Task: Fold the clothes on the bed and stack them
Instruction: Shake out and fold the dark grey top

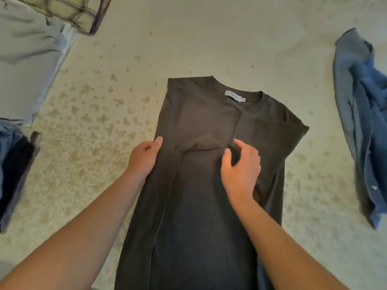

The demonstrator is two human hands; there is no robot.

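1. Dark t-shirt (201,185) flat on bed (209,38); long axis toward viewer, collar far end; left side folded in.
2. Left hand (144,158) grips the folded left edge; right hand (240,166) pinches fabric mid-chest.

head view: 1 wide-angle camera, worn on the head | aimed forward and steeply down at the bed (209,38) | held close above both forearms | bed edges bowed by the lens
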